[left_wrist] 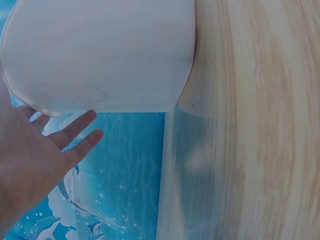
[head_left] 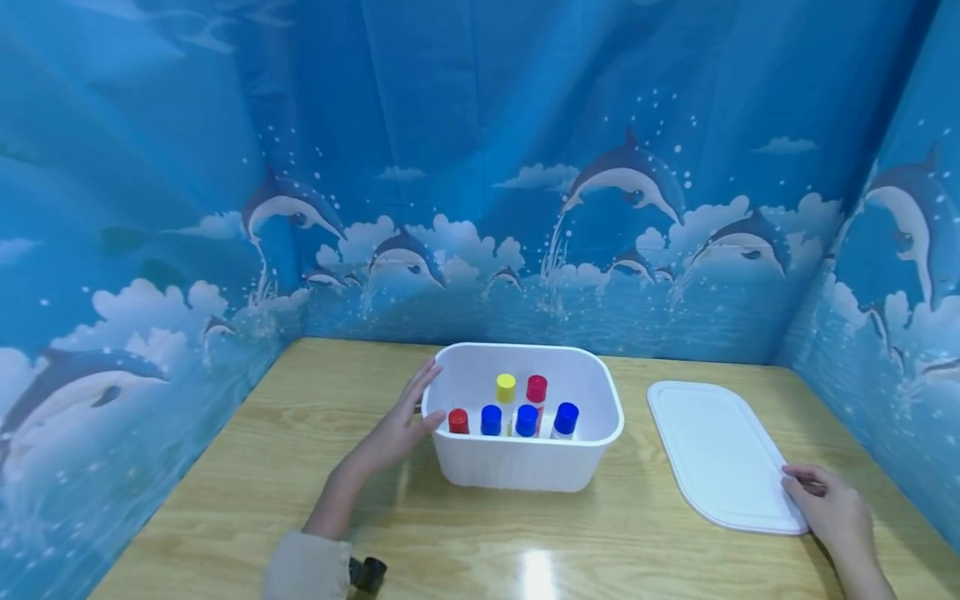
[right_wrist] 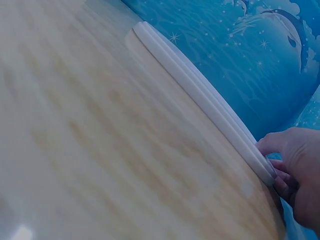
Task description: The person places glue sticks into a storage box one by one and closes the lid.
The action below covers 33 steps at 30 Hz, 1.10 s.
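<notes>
A white plastic bin point(head_left: 517, 465) stands on the table, holding several upright tubes with coloured caps; their lower parts are hidden by its front wall. One cap is yellow point(head_left: 506, 385), two are red and three are blue point(head_left: 527, 418). My left hand point(head_left: 397, 429) touches the bin's left end, fingers spread and fairly straight along its side, thumb at the rim. To the right, a flat white lid point(head_left: 720, 454) lies on the table. My right hand point(head_left: 836, 508) pinches its near right edge, with the thumb on top and fingers curled at the side.
The wooden table point(head_left: 450, 542) runs to blue dolphin-printed curtains point(head_left: 480, 167) at the back and on both sides. Bare wood separates the bin from the lid. A small black device point(head_left: 367, 575) sits by the left sleeve.
</notes>
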Tool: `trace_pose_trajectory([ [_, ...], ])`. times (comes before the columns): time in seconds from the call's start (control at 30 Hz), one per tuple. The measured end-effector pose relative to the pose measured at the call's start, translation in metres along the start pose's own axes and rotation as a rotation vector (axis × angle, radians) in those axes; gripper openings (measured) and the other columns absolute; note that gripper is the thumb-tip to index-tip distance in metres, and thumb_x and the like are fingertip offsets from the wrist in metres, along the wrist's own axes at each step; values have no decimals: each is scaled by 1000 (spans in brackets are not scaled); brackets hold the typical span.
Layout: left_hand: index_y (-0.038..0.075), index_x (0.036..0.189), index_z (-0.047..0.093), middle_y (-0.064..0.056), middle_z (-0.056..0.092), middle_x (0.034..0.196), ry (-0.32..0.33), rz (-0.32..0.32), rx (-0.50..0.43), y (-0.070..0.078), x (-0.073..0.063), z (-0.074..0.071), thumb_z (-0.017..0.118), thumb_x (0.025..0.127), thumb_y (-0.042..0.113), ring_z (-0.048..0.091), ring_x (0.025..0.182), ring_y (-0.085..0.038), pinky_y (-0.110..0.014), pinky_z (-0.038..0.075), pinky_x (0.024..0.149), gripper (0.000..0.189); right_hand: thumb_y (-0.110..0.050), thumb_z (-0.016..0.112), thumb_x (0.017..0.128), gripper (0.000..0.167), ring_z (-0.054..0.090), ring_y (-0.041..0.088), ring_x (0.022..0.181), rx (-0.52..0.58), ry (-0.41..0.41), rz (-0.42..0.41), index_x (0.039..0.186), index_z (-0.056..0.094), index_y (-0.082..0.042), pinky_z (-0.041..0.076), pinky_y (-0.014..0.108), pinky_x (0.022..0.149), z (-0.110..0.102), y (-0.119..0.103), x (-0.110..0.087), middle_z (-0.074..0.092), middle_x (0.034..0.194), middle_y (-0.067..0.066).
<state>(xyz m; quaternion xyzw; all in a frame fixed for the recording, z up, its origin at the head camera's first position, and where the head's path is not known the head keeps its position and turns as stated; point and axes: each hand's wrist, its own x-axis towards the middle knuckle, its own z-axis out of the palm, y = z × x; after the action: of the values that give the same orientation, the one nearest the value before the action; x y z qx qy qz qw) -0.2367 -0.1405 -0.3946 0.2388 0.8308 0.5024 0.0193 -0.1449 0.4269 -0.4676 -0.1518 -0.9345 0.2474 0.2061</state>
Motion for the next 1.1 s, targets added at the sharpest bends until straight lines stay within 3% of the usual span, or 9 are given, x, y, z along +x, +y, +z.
trace_pose_trajectory([
  [0.07,30,147,15,7,2,152,-3,-8,-3,1,0,0,51,94,27,16,134,-32,-54,29,99,64,-14,63,85,25,59,19,66,-2,-5,-16,99,65,7,39,46,64,0,1,0,63,92,26],
  [0.17,29,147,16,7,2,152,-2,-1,-6,1,0,0,52,94,28,16,134,-31,-53,29,100,65,-15,62,86,25,60,39,75,-7,-17,-37,99,66,6,40,49,64,0,1,-1,61,96,29],
  [0.27,25,148,15,2,2,153,-2,33,-6,0,0,0,51,94,24,14,135,-32,-53,27,100,65,-12,61,86,22,57,44,80,-16,-24,-50,98,67,6,41,50,64,0,1,-1,59,98,32],
  [0.4,22,148,16,-4,3,153,-1,55,-2,-2,1,0,50,94,21,11,135,-32,-54,26,101,64,-7,61,85,17,57,43,78,-33,-11,-43,94,67,6,41,45,60,1,-2,-1,60,92,30],
  [0.53,24,148,16,-1,3,153,0,33,5,-1,1,0,50,94,23,13,135,-33,-54,26,100,63,-5,61,84,15,56,41,77,-48,-6,-22,92,68,5,40,41,57,2,-5,1,62,87,27],
  [0.83,28,147,16,7,3,152,8,-6,15,2,-1,-1,51,94,27,17,134,-30,-54,28,100,64,-8,61,85,19,57,42,78,-33,-8,-7,97,66,6,40,45,59,5,-5,2,62,90,28],
  [0.97,27,147,16,6,3,152,10,-1,16,1,-1,-1,52,94,27,14,135,-30,-53,28,100,64,-9,62,84,20,57,42,77,-18,10,-40,96,67,6,40,44,59,5,-5,-2,62,90,29],
  [1.1,24,148,16,2,3,153,5,19,14,0,-1,-1,52,94,26,13,135,-32,-54,27,100,65,-12,61,85,22,57,43,80,-1,-2,-5,96,67,6,41,45,60,2,-6,-9,60,96,31],
])
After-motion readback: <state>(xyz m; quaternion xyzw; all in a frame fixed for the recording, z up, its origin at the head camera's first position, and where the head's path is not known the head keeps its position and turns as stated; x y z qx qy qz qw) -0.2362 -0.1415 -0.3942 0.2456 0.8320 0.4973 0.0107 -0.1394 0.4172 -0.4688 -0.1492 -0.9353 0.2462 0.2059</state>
